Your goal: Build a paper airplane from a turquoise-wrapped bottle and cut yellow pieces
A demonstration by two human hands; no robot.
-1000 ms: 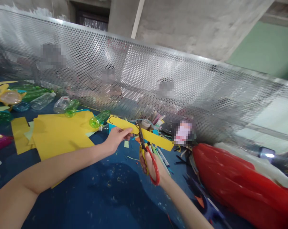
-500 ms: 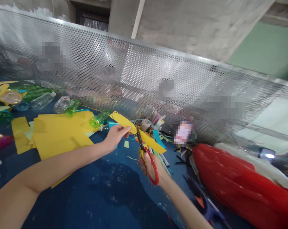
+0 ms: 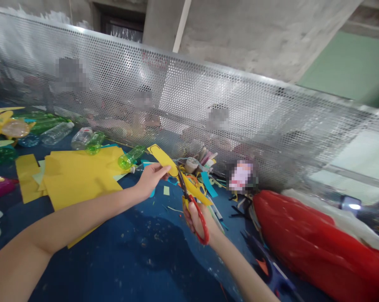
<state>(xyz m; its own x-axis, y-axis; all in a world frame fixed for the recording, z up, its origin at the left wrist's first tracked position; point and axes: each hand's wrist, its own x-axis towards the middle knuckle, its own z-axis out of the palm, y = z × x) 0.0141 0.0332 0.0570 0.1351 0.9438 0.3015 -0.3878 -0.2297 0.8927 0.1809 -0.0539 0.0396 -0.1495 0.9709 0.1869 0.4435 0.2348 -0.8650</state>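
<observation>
My left hand (image 3: 151, 178) pinches a long yellow paper strip (image 3: 164, 160) with a pen outline on it, held above the blue table (image 3: 139, 260). My right hand (image 3: 197, 220) grips red-and-yellow-handled scissors (image 3: 192, 203). Their blades point up and away and sit in the strip just right of my left thumb. The strip's right part (image 3: 197, 192) hangs down past the blades.
Yellow paper sheets (image 3: 76, 176) lie at left with green and clear plastic bottles (image 3: 92, 140) behind them. A perforated metal screen (image 3: 208, 100) runs along the far edge, with people behind it. Pens and paper scraps (image 3: 205, 167) are heaped ahead, a red plastic bag (image 3: 315, 239) at right.
The strip's right part has tilted and dropped lower beside the scissors. The left end has turned more upright in my left hand. The scissors have shifted slightly left.
</observation>
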